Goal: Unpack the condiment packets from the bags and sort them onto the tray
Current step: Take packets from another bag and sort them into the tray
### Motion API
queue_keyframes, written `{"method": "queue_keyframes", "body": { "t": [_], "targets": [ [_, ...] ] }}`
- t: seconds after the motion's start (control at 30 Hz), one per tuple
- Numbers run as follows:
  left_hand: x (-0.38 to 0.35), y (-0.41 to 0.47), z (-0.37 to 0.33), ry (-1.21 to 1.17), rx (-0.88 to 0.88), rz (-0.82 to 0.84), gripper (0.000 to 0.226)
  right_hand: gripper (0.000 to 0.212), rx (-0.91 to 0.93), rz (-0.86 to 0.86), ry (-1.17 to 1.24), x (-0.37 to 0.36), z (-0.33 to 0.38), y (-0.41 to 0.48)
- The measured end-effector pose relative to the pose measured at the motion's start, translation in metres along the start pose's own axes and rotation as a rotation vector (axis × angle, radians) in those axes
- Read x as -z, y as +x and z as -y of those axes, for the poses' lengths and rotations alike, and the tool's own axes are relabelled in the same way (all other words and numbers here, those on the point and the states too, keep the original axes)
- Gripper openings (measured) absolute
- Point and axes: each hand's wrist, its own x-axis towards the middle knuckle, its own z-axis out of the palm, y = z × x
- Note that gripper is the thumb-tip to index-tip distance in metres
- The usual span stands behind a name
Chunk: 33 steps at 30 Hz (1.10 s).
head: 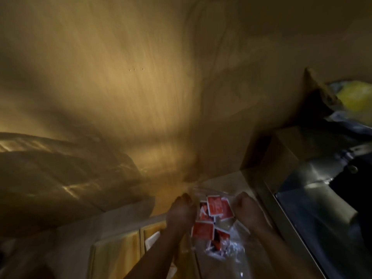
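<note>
In the head view, which is dim and smeared by blur, the left hand (181, 213) and the right hand (249, 208) are raised side by side with a clear plastic bag (227, 246) stretched between them. Both sets of fingers (184, 198) are curled into fists and appear to be clamped on the bag's upper edge, one at each corner, though the blur hides the exact pinch. The bag hangs from the fingers back toward the person, so its long axis runs away from the knuckles along the line of the forearms. The red condiment packets (220, 208) sit inside it, directly between the two fists and just below them. The mouth looks closed, so the likely step is pulling the fists apart to open it. What looks like a wooden tray (116, 254) with dividers lies below and to the left of the left fingers, nearer that hand. A steel worktop (314, 200) runs to the right of the right fingers, and a yellow package (356, 97) sits far beyond them.
</note>
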Motion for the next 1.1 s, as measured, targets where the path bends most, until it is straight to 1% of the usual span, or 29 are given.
{"method": "queue_keyframes", "body": {
  "t": [0.03,0.07,0.1,0.17,0.23,0.3,0.4,0.43,0.47,0.5,0.57,0.63,0.67,0.73,0.8,0.9,1.0,1.1],
  "targets": [
    [-0.004,0.006,0.001,0.007,0.049,0.007,0.044,0.013,-0.021,0.008,0.054,-0.003,0.001,0.005],
    [-0.009,0.011,0.003,0.007,0.091,0.000,0.045,0.015,-0.048,0.018,0.108,-0.006,0.000,0.011],
    [-0.014,0.017,0.004,0.005,0.116,0.007,0.048,0.023,-0.078,0.029,0.160,-0.011,-0.003,0.020],
    [-0.025,0.024,0.005,-0.061,0.173,0.075,0.053,0.044,-0.120,0.082,0.232,-0.024,-0.019,0.042],
    [-0.031,0.026,0.003,-0.134,0.218,0.103,0.054,0.048,-0.167,0.146,0.314,-0.041,-0.039,0.065],
    [-0.036,0.026,0.003,-0.236,0.252,0.063,0.047,0.039,-0.197,0.179,0.381,-0.035,-0.023,0.051],
    [-0.035,0.022,0.005,-0.502,0.325,0.018,0.036,0.010,-0.180,0.180,0.449,-0.026,-0.009,0.030],
    [-0.031,0.019,0.006,-0.547,0.324,0.011,0.030,0.008,-0.160,0.196,0.487,-0.023,-0.007,0.025],
    [-0.026,0.016,0.006,-0.588,0.313,0.008,0.020,0.012,-0.145,0.205,0.519,-0.021,-0.006,0.020],
    [-0.022,0.011,0.006,-0.635,0.293,0.014,0.015,0.013,-0.123,0.204,0.554,-0.020,-0.005,0.016],
    [-0.014,0.002,0.005,-0.715,0.240,0.017,0.029,0.012,-0.096,0.184,0.586,-0.014,-0.002,0.007],
    [-0.009,-0.007,0.004,-0.706,0.198,-0.026,0.035,0.015,-0.073,0.158,0.621,-0.009,0.003,-0.001],
    [-0.006,-0.014,0.005,-0.708,0.189,-0.021,0.036,0.017,-0.072,0.157,0.640,-0.008,0.006,-0.005],
    [-0.002,-0.028,0.006,-0.846,0.197,-0.007,0.034,0.019,-0.049,0.171,0.687,-0.003,0.014,-0.017],
    [0.006,-0.046,0.003,-0.938,0.169,-0.009,0.030,0.022,0.006,0.178,0.707,0.001,0.021,-0.027],
    [0.022,-0.068,-0.003,-0.974,0.100,-0.040,0.026,0.020,0.064,0.166,0.768,0.006,0.034,-0.040],
    [0.033,-0.087,-0.002,-1.004,0.082,-0.100,0.022,0.021,0.140,0.178,0.815,0.010,0.045,-0.054],
    [0.043,-0.106,0.004,-0.940,0.067,-0.160,0.012,0.021,0.215,0.233,0.818,0.018,0.054,-0.071]
  ]
}}
